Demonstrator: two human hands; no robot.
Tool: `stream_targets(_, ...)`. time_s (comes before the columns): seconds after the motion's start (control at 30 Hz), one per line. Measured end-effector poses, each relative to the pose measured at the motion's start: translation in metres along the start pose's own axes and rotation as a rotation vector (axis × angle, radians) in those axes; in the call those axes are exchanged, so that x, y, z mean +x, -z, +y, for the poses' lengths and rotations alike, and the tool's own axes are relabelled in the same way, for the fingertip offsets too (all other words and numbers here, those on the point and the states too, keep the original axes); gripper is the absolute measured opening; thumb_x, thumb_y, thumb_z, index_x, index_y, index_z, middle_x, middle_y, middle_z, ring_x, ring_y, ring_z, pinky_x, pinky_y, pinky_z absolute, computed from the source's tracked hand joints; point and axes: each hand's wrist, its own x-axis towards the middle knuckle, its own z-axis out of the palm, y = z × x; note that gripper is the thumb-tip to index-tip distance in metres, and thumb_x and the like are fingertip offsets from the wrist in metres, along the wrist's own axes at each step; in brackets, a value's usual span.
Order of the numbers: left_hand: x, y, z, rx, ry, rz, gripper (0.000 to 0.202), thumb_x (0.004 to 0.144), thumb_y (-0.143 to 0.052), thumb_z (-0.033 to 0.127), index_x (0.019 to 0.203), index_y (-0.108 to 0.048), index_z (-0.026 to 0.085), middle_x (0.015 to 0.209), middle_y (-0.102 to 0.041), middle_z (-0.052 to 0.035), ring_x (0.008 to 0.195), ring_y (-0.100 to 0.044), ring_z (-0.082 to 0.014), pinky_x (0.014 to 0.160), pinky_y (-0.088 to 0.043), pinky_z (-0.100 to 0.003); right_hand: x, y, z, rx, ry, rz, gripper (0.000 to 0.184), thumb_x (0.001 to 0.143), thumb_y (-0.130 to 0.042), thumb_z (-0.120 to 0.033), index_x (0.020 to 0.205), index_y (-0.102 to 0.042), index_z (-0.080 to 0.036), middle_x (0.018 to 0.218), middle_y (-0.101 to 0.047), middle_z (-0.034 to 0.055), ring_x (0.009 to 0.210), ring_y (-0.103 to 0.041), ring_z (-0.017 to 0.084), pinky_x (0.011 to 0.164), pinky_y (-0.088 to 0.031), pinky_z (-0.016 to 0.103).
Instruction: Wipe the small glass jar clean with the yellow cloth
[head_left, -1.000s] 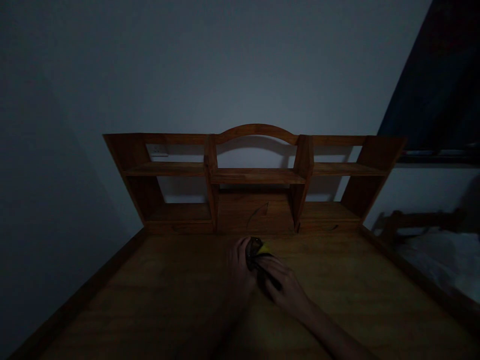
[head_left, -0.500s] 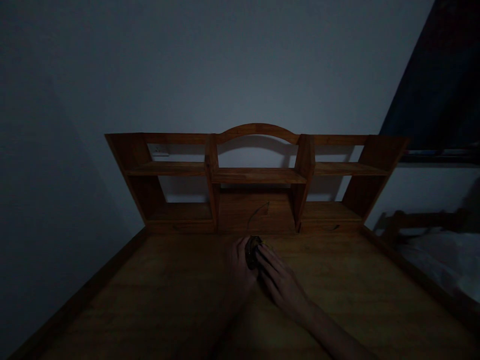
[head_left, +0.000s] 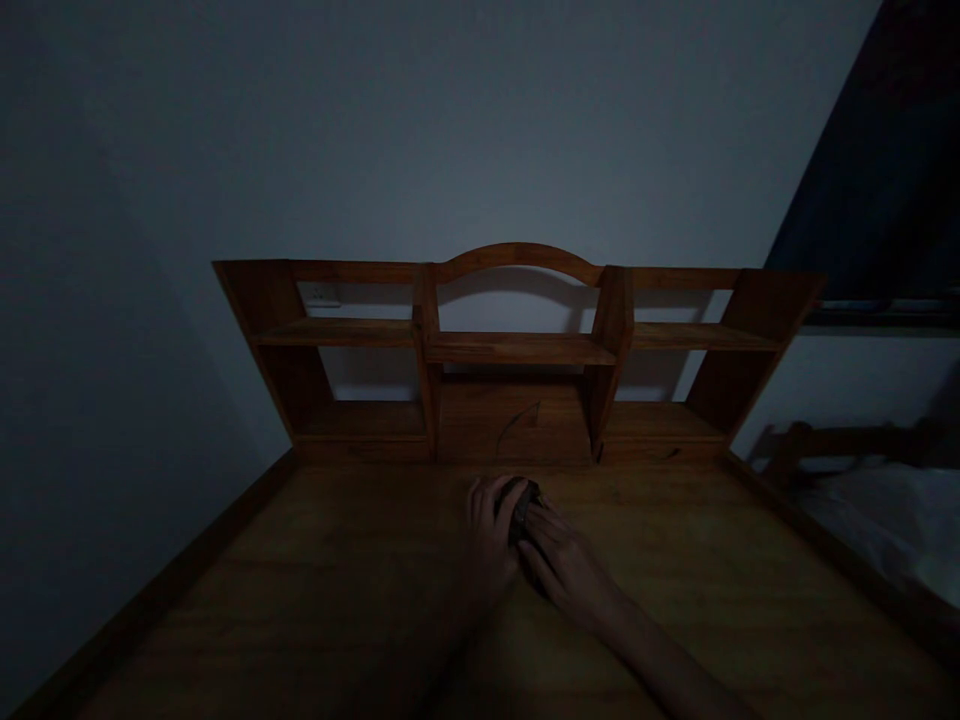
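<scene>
A small dark, rounded object (head_left: 523,510) is between my two hands above the wooden desk (head_left: 360,560). Its kind cannot be made out in the dim light; a yellowish bit shows at its right edge. My left hand (head_left: 491,525) curls round its left side, with fingers over the top. On the right side, the fingers of my right hand (head_left: 562,560) press against it, the thumb lower down. The palms hide much of the object's underside.
A wooden shelf unit (head_left: 521,348) with an arched top stands along the desk's back edge. A thin dark curved line (head_left: 517,422) shows on its middle panel. Behind it is a pale wall with a socket (head_left: 322,297). A whitish, crumpled covering (head_left: 892,520) lies beyond the right edge.
The dark object has turned and shifted slightly right in my hands. My left hand has moved a little right, its fingers now further over the object.
</scene>
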Motion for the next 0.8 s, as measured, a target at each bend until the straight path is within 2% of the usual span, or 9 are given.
stream_targets(0.13,0.001,-0.002,-0.001,0.029,-0.006,0.070,0.049,0.085,-0.050,0.016,0.133,-0.050,0.026,0.132,-0.052,-0.0092,0.123,-0.046,-0.0253,0.112,-0.024,-0.051,0.000,-0.005,0.001,0.230,-0.026,0.025,0.039,0.096,-0.045,-0.022,0.135,-0.054,-0.022,0.136,-0.056,0.0090,0.129,-0.048,0.025,0.114,-0.032,0.047)
stream_targets(0.23,0.001,-0.004,-0.004,0.017,-0.008,0.109,0.048,0.085,-0.053,0.017,0.131,-0.050,0.026,0.131,-0.052,-0.0092,0.122,-0.047,-0.0256,0.111,-0.026,-0.051,-0.003,-0.013,0.006,0.471,-0.106,0.039,0.044,0.089,-0.052,-0.018,0.133,-0.057,-0.024,0.132,-0.059,0.0076,0.125,-0.052,0.026,0.110,-0.036,0.047)
stream_targets(0.37,0.000,-0.004,-0.007,0.000,0.020,0.074,0.048,0.084,-0.055,0.020,0.131,-0.049,0.025,0.132,-0.051,-0.0103,0.123,-0.046,-0.0268,0.111,-0.027,-0.051,-0.005,-0.020,0.012,0.863,-0.315,0.033,0.043,0.079,-0.060,-0.019,0.121,-0.067,-0.024,0.115,-0.069,0.0028,0.110,-0.061,0.029,0.104,-0.040,0.049)
stream_targets(0.5,0.000,-0.001,-0.006,-0.042,0.045,0.049,0.053,0.081,-0.059,0.023,0.132,-0.048,0.024,0.132,-0.050,-0.0116,0.123,-0.046,-0.0293,0.110,-0.028,-0.052,-0.003,-0.023,0.018,1.250,-0.564,0.085,0.031,0.073,-0.068,-0.026,0.101,-0.075,-0.015,0.099,-0.073,0.0067,0.095,-0.067,0.030,0.094,-0.047,0.045)
stream_targets(0.6,0.002,0.000,-0.003,-0.134,0.161,0.026,0.061,0.076,-0.065,0.026,0.134,-0.046,0.022,0.133,-0.048,-0.0134,0.122,-0.046,-0.0310,0.107,-0.034,-0.051,-0.001,-0.022,0.020,1.465,-0.706,0.232,0.025,0.066,-0.068,-0.022,0.089,-0.075,-0.014,0.090,-0.075,0.0080,0.086,-0.069,0.029,0.091,-0.049,0.044)
stream_targets(0.67,0.003,-0.002,-0.004,-0.274,0.284,0.064,0.072,0.072,-0.069,0.028,0.138,-0.039,0.021,0.133,-0.047,-0.0144,0.122,-0.048,-0.0310,0.104,-0.038,-0.049,0.000,-0.017,0.020,1.589,-0.769,0.306,0.025,0.067,-0.064,-0.022,0.088,-0.075,-0.014,0.091,-0.075,0.0083,0.088,-0.070,0.029,0.093,-0.049,0.045)
stream_targets(0.73,0.004,-0.008,-0.007,-0.474,0.387,0.137,0.087,0.067,-0.076,0.031,0.141,-0.031,0.019,0.133,-0.047,-0.0152,0.122,-0.050,-0.0298,0.102,-0.043,-0.046,0.000,-0.010,0.021,1.674,-0.821,0.316,0.026,0.073,-0.058,-0.026,0.090,-0.074,-0.014,0.098,-0.074,0.0101,0.093,-0.070,0.029,0.094,-0.049,0.047)
stream_targets(0.8,0.005,-0.015,-0.014,-0.666,0.460,0.187,0.095,0.060,-0.082,0.034,0.137,-0.029,0.019,0.132,-0.049,-0.0155,0.120,-0.053,-0.0280,0.099,-0.046,-0.042,0.000,-0.001,0.024,1.691,-0.866,0.297,0.030,0.079,-0.052,-0.031,0.090,-0.074,-0.013,0.098,-0.074,0.0127,0.094,-0.069,0.031,0.092,-0.050,0.050)
